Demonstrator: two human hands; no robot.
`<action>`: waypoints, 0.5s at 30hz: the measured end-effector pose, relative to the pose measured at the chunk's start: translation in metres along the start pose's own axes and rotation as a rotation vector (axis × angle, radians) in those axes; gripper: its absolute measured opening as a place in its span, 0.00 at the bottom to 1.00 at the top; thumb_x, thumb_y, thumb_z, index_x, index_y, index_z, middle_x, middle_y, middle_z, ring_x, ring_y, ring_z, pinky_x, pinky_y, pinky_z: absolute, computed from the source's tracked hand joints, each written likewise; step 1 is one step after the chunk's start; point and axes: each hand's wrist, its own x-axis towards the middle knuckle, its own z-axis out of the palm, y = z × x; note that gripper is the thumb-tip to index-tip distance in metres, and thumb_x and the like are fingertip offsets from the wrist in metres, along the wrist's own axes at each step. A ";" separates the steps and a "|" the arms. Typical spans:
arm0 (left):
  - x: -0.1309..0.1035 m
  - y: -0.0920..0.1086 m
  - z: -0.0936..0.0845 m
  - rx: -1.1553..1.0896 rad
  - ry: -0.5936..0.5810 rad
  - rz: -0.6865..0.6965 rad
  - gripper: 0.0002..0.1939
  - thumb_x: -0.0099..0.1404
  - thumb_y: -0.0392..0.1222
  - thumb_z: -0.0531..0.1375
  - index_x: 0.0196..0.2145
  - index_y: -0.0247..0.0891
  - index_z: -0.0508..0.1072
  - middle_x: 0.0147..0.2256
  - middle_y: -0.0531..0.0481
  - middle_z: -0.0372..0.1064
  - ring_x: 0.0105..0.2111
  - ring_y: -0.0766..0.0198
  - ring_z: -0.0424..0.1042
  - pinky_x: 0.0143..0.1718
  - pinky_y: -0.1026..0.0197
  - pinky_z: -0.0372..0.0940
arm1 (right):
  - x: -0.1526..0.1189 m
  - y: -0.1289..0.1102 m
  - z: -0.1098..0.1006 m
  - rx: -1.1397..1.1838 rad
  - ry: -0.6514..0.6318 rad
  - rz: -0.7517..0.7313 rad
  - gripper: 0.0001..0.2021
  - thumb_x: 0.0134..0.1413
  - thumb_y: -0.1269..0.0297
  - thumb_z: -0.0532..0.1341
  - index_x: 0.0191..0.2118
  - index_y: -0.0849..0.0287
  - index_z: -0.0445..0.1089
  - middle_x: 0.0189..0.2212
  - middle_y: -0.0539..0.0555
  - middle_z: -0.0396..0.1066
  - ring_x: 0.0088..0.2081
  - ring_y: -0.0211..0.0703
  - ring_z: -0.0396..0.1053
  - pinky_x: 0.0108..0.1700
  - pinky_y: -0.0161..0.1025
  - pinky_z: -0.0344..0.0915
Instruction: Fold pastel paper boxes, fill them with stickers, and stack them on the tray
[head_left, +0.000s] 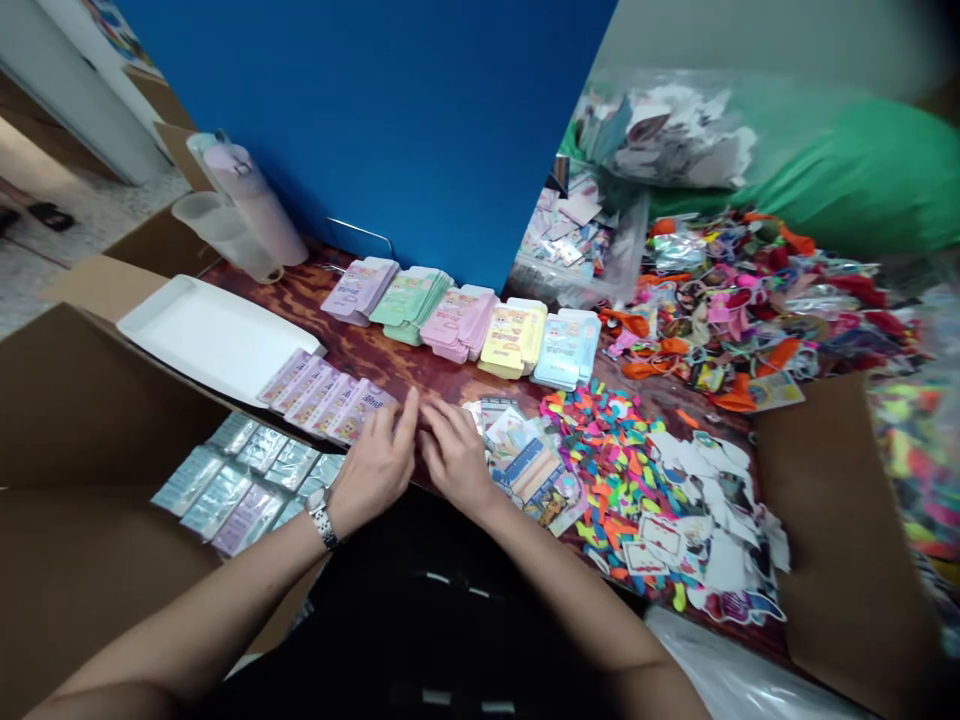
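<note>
My left hand is at the right end of a row of purple packets, its fingers touching or beside the last one; whether it grips that packet is hard to see. My right hand is close against it, fingers bent and fingertips near the left ones; anything between them is too small to make out. Beyond the hands stand stacks of flat cartons: purple, green, pink, yellow and blue. Printed cards lie just right of my right hand.
A white tray sits at the left, above an open cardboard box holding wrapped packs. Colourful balloons and paper cutouts spread rightward, with mixed trinkets behind. Bottles stand by the blue panel.
</note>
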 end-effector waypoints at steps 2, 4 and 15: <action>-0.004 -0.006 -0.007 0.088 0.009 -0.014 0.39 0.67 0.34 0.49 0.70 0.32 0.35 0.50 0.30 0.62 0.46 0.47 0.66 0.46 0.44 0.68 | 0.008 -0.003 0.011 -0.020 -0.044 0.013 0.20 0.64 0.66 0.54 0.60 0.58 0.66 0.58 0.63 0.66 0.58 0.52 0.64 0.61 0.52 0.64; -0.006 -0.018 -0.018 0.125 0.036 -0.027 0.37 0.68 0.38 0.51 0.70 0.33 0.41 0.51 0.31 0.62 0.47 0.46 0.66 0.47 0.44 0.67 | 0.012 -0.005 0.017 0.008 -0.089 0.028 0.21 0.65 0.66 0.54 0.61 0.60 0.65 0.56 0.64 0.65 0.58 0.51 0.64 0.61 0.49 0.64; -0.003 -0.165 -0.064 -0.116 -0.135 -0.602 0.37 0.70 0.60 0.40 0.63 0.28 0.59 0.46 0.35 0.72 0.47 0.46 0.71 0.49 0.50 0.63 | 0.011 -0.012 0.040 0.401 -0.186 0.320 0.30 0.61 0.64 0.57 0.67 0.57 0.52 0.53 0.63 0.62 0.37 0.37 0.75 0.43 0.38 0.75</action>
